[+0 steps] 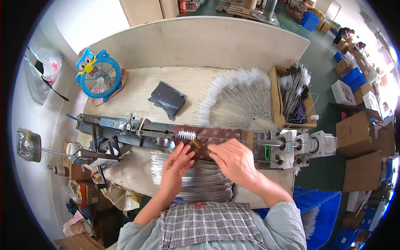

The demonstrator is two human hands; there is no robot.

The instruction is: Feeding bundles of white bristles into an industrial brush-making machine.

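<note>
A small white bristle brush (187, 135) lies across the brown dotted cloth pad on the bench machine, its thin wire stem running right. Just below it is a short brass-coloured piece (196, 144). My left hand (177, 164) is beside this piece, its fingers apart and nothing visible in them. To the right, my right hand (236, 161) hovers over the pad with fingers curled and tips together; whatever they hold is too small to make out. Beneath both hands lies a thick bundle of metal wires (204, 181) at the bench's near edge.
White-tipped wire brushes (237, 98) fan out behind the machine, beside a cardboard box (277, 98) of more brushes. A dark folded cloth (167, 99) and blue fan (100, 79) are at the back left. The motor end (287, 146) is right; a blue bin (321, 212) stands lower right.
</note>
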